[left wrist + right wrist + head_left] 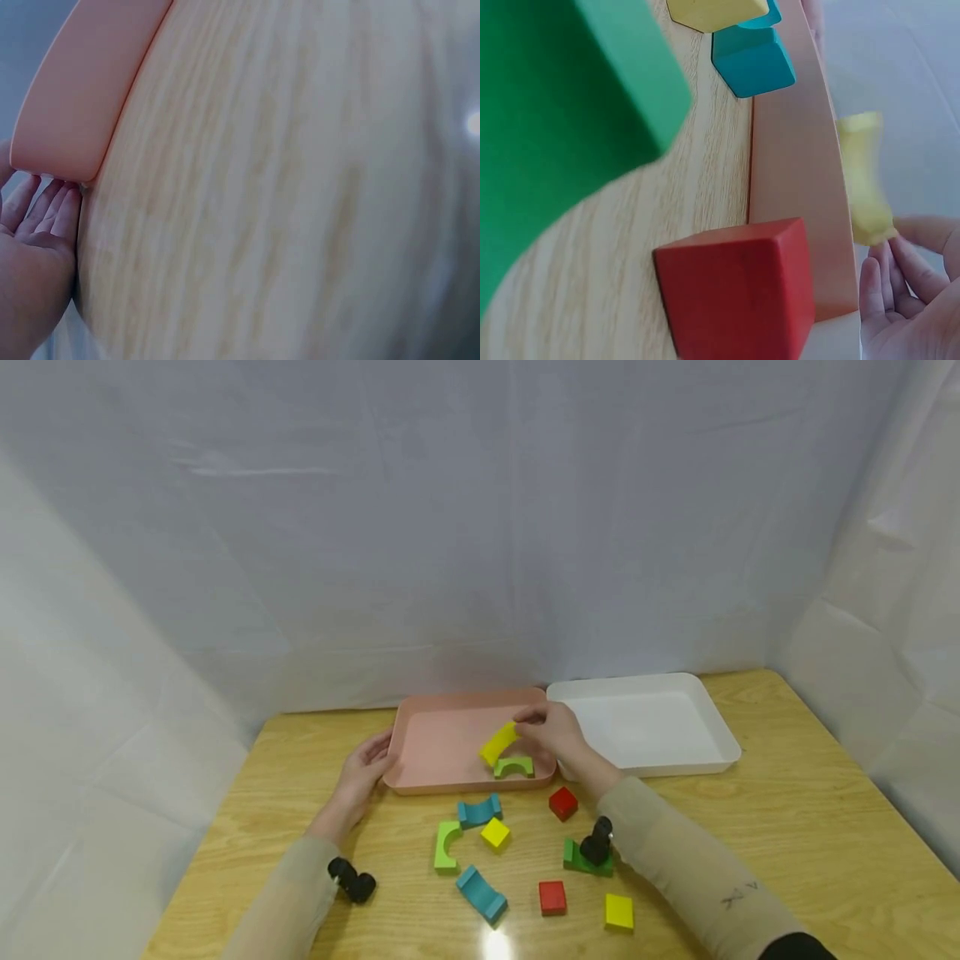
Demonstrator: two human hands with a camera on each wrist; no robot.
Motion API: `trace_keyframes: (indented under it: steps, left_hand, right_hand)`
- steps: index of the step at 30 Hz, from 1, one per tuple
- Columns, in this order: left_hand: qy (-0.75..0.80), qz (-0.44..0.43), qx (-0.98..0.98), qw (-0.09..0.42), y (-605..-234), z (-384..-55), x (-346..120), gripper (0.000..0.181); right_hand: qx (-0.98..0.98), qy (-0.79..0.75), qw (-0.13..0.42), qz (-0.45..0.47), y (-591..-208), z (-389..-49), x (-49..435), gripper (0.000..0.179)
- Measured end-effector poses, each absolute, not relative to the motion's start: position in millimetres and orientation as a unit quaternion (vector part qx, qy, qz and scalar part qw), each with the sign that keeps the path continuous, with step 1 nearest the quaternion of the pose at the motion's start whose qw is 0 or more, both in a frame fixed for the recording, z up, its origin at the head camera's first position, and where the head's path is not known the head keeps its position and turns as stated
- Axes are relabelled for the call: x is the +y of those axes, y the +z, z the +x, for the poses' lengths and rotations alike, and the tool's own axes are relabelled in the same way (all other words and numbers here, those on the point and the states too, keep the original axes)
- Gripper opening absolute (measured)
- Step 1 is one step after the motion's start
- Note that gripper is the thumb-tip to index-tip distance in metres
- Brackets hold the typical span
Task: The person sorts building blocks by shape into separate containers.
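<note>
My right hand (553,731) pinches one end of a curved yellow block (499,743) between thumb and fingertips, over the right part of the pink tray (435,727). In the right wrist view this yellow block (864,176) shows beyond the tray's wall. A light green arch block (514,767) stands inside the tray, close below the yellow one. At the tray's left end, my left hand (362,774) holds the edge. The left wrist view shows its fingers (52,206) against the end wall, with the thumb partly hidden at the rim.
A white tray (637,722) adjoins the pink one. In front lie blue curved blocks (482,893), a light green arch (446,847), yellow blocks (496,835), red blocks (563,803) and a green block (576,858) partly hidden by the right wrist camera.
</note>
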State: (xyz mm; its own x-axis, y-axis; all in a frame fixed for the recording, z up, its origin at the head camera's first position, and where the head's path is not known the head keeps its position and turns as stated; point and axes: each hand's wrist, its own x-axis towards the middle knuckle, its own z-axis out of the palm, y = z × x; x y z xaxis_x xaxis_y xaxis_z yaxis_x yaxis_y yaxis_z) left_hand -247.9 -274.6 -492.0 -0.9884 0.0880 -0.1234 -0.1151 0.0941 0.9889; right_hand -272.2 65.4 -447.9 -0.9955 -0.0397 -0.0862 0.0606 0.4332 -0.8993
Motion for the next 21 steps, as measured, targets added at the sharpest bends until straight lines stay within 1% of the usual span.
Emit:
trace_keyframes:
  steps: [15,21]
  left_hand:
    - [0.675,-0.011,0.734,0.071,-493.2,-248.5,-274.1,0.058]
    - [0.677,-0.013,0.733,0.069,-494.1,-248.8,-273.7,0.058]
  right_hand:
    - [0.826,-0.558,0.073,0.028,-446.5,-271.0,67.2,0.018]
    - [0.822,-0.563,0.078,0.02,-445.5,-271.1,69.0,0.017]
